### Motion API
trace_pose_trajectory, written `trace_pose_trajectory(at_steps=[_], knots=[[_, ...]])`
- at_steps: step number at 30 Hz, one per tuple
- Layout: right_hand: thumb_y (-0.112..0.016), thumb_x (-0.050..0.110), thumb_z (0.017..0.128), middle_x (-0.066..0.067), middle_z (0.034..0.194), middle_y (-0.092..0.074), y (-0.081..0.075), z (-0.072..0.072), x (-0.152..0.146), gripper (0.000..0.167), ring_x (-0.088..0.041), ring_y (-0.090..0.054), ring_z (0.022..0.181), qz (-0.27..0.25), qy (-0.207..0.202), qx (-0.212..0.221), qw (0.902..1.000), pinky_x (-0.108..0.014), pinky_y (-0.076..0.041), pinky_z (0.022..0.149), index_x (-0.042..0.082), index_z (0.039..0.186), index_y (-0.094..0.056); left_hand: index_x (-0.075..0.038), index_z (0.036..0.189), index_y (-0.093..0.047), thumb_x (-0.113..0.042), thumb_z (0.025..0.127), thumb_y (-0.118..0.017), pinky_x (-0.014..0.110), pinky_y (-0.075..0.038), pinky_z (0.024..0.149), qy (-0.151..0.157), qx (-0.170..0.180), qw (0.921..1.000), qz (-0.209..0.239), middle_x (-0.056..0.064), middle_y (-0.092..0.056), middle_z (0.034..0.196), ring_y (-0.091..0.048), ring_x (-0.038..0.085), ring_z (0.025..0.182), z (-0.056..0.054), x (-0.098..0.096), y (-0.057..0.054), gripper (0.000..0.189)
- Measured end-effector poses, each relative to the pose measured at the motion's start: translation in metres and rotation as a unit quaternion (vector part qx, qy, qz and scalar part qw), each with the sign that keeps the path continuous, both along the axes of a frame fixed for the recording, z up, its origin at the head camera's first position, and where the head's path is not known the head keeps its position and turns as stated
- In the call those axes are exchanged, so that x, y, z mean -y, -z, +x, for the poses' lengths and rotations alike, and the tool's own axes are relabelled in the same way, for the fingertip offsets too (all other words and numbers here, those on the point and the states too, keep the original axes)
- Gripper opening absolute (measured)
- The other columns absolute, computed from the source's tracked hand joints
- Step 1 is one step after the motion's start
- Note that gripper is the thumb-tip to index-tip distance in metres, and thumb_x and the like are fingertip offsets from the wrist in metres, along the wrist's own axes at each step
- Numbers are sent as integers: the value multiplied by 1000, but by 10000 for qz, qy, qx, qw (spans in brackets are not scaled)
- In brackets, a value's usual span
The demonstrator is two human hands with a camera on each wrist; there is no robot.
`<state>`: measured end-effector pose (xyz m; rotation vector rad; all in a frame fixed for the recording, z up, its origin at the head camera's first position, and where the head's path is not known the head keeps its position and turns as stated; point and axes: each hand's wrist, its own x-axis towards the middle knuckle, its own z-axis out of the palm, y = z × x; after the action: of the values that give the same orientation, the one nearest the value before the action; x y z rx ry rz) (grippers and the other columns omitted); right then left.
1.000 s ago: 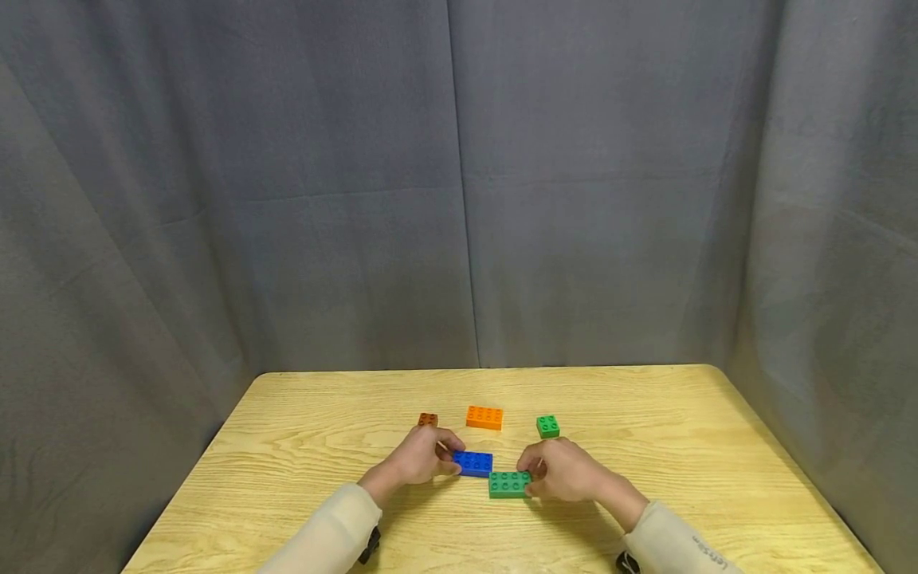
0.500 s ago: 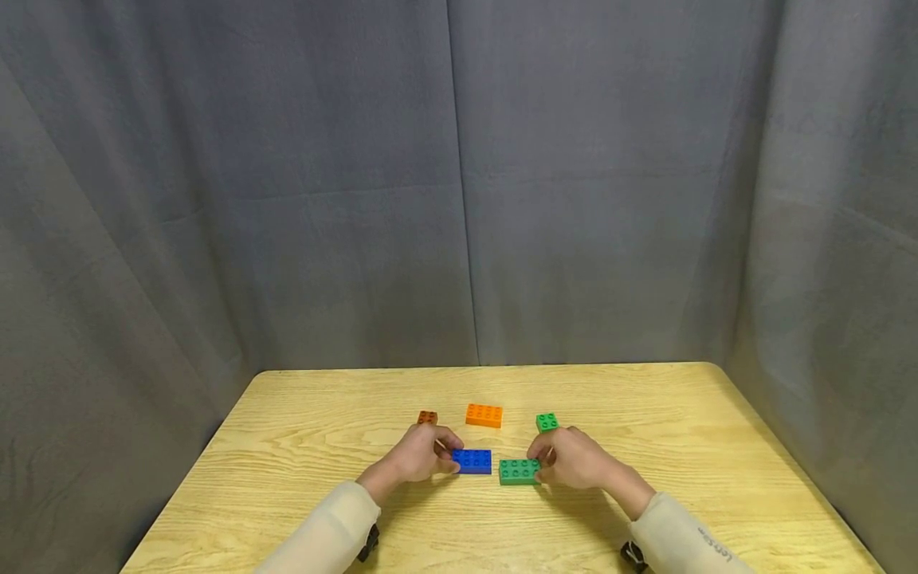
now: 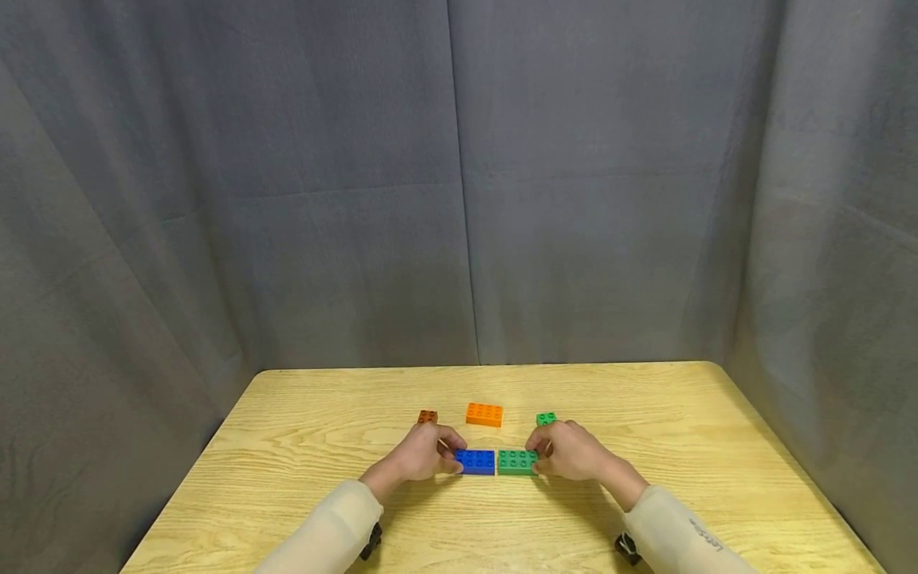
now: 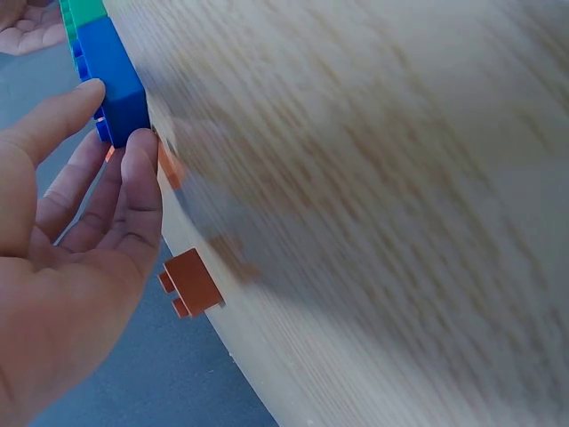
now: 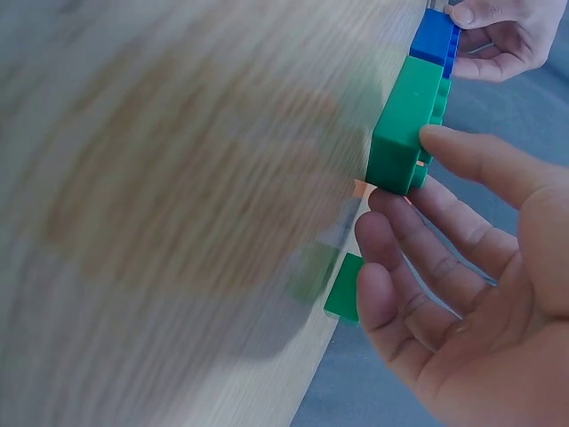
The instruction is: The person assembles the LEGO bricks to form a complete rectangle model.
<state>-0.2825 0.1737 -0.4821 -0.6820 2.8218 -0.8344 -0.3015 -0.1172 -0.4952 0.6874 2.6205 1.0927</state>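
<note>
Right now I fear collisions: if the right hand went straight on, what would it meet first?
Probably the blue brick, via the green brick in the right hand; whether they touch is unclear.

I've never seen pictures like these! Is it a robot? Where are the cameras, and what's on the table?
No robot here! The left grip and right grip are just a person's bare hands, with cream sleeves. The wide picture comes from a camera on the person's head, looking forward and down. The two tilted ones come from cameras on the wrists, peeking at each grip close up.

The left grip pinches a blue block; the right grip pinches a big green block. Those two are lined up end to end. Farther back on the wooden table lie a brown block, an orange block and a small green block, partly hidden by the right grip.
</note>
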Motion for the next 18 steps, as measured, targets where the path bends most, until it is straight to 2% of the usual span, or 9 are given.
trace_pose_trajectory(at_steps=[18], knots=[[-83,16,81,0,93,-73,0,-2,2,26,-13,-67,81,-22,-161,-51,9999,-33,-56,72,10,105,-74,-5,105,-73,-4,81,-82,21,-54,69,18,31,10000,70,6,-71,100,-63,11,78,1,-3,-2,25]])
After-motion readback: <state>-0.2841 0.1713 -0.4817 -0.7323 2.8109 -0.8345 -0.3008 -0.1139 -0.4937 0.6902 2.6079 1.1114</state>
